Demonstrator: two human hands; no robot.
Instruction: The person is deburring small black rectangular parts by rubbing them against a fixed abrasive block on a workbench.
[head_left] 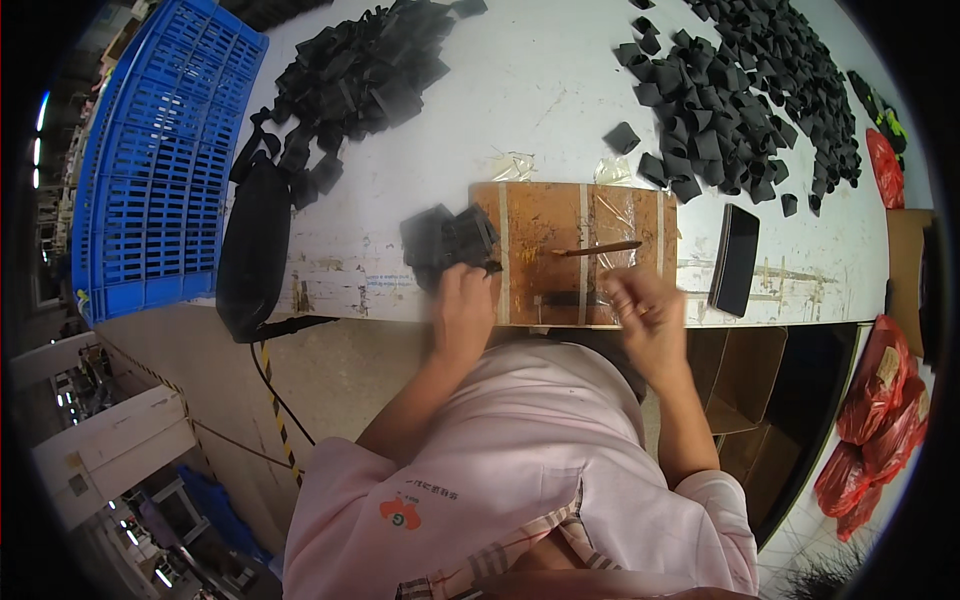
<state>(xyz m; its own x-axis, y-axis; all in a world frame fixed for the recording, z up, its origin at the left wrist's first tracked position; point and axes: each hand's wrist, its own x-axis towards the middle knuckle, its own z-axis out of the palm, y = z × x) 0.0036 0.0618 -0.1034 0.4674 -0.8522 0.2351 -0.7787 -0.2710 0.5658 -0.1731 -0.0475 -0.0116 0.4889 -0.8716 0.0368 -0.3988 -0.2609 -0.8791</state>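
Observation:
At the table's front edge, my left hand (465, 308) has its fingers bent and pressed together against a small stack of black fabric-like pieces (445, 240). Whatever is between those fingertips is hidden. My right hand (648, 318) is closed in a pinch over the right part of a brown board (535, 225); it is slightly blurred, and I cannot make out what it holds. Just beyond that hand a thin brown brush (605, 248) lies across the board. Along the board's near edge runs a flat dark strip (570, 299), between my two hands.
Black flat pieces (365, 75) are heaped at the far left, black rolled loops (710, 130) at the far right. A blue crate (165, 165) and a long black bag-like thing (255, 245) stand left. Right are a phone (735, 260) and red plastic bags (880, 420).

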